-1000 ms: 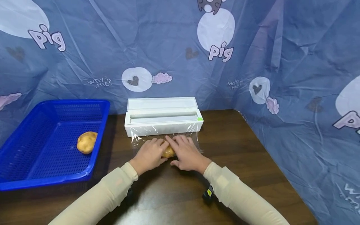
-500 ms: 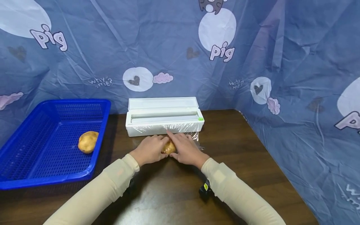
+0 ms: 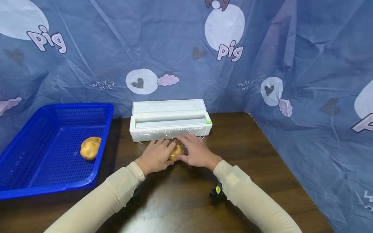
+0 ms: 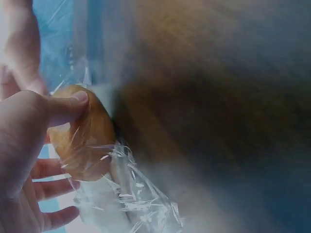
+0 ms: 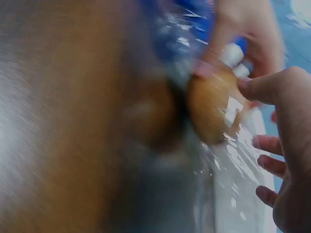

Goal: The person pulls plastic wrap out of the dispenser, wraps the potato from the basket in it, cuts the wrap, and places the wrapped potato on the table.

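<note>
A potato [image 3: 176, 153], wrapped in glossy clear cling film [image 4: 141, 199], lies between my two hands just in front of the white cling film dispenser [image 3: 172, 133]. My left hand [image 3: 156, 156] grips its left side, the thumb pressed on the near face and the fingers beyond it. From the right, my right hand [image 3: 198, 152] holds it with thumb at the near side and fingers reaching toward the dispenser. In the right wrist view, film stretches past the potato [image 5: 214, 104] beside the right fingers. The dispenser's lid stands raised.
At the left stands a blue plastic basket [image 3: 100, 155] with another potato [image 3: 90, 148] inside. A patterned blue cloth [image 3: 175, 48] hangs behind the brown wooden table [image 3: 180, 200] and along its right side. A green slider [image 3: 208, 122] sits on the dispenser's right end.
Both hands have moved forward with the potato, closer to the dispenser. The stretch of film between them has become shorter. The right fingers have shifted, baring more of the potato.
</note>
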Demonstrator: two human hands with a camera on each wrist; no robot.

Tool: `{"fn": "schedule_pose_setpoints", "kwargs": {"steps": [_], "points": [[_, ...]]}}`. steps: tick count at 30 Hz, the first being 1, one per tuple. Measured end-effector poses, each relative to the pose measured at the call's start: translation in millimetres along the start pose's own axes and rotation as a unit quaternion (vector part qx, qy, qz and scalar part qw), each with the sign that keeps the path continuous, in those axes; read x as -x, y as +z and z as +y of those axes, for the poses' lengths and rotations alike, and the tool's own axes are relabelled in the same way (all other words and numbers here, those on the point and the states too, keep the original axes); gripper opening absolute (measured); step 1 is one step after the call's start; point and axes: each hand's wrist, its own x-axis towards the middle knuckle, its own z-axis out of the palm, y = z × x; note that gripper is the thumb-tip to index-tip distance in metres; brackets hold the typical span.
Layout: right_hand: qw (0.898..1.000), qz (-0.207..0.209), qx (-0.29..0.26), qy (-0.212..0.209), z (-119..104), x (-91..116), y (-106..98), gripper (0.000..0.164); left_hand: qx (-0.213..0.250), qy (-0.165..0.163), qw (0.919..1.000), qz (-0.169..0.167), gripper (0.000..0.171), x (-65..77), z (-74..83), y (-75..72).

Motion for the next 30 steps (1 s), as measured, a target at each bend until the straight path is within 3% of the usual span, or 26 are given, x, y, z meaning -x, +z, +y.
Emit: {"fn": "schedule_pose_setpoints", "kwargs": {"steps": [3, 7, 11, 14, 17, 21, 25, 30], "points": [[0.996, 0.07, -0.035, 0.044, 30, -2, -18, 0.056, -0.011, -0.001, 0.9999, 0.013, 0.069, -0.4, 1.2, 0.2], [0.979, 0.13, -0.094, 0.127, 80, -6, -42, 0.042, -0.026, 0.008, 0.9995, 0.016, 0.077, -3.6, 3.6, -1.1], [0.965, 0.105, -0.162, 0.177, 121, -8, -49, 0.041, -0.018, 0.019, 0.9996, -0.012, 0.083, -8.3, 10.7, -9.4], [0.962, 0.074, -0.198, 0.171, 132, -13, -44, 0.042, -0.01, 0.013, 0.999, -0.042, 0.077, -19.3, 17.6, -24.1], [0.962, 0.057, -0.215, 0.156, 136, -20, -41, 0.041, -0.007, 0.005, 0.9975, -0.07, 0.061, -51.0, 25.5, -41.8], [0.965, 0.066, -0.21, 0.145, 140, -25, -38, 0.032, 0.027, 0.014, 0.9975, -0.064, 0.032, -112.2, 34.3, -52.9], [0.968, 0.08, -0.199, 0.132, 144, -25, -35, 0.032, 0.045, 0.026, 0.9985, -0.017, 0.014, -163.1, 39.9, -41.2], [0.968, 0.085, -0.214, 0.104, 149, -25, -33, 0.039, -0.006, 0.009, 0.9998, 0.018, 0.007, -195.9, 45.0, -17.2]]}}
